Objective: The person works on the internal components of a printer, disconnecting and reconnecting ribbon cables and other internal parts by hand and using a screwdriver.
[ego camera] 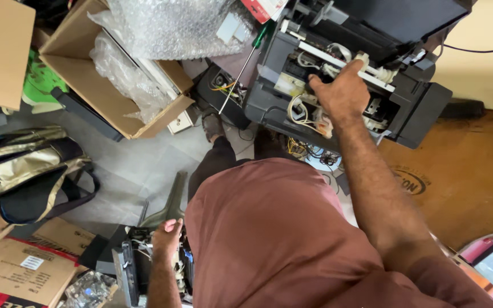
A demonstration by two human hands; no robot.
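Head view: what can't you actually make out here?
- Right hand fingertips: buried among the open printer parts, so what they grip is unclear.
- Left hand grip: palm faces away, over a dark device cut off by the bottom edge.
- Floor under the person: hidden by the maroon shirt.

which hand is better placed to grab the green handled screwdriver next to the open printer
Right, probably. The right hand already rests inside the open printer, and the screwdriver leans just beside it. The left hand is low down on another dismantled machine, far away.
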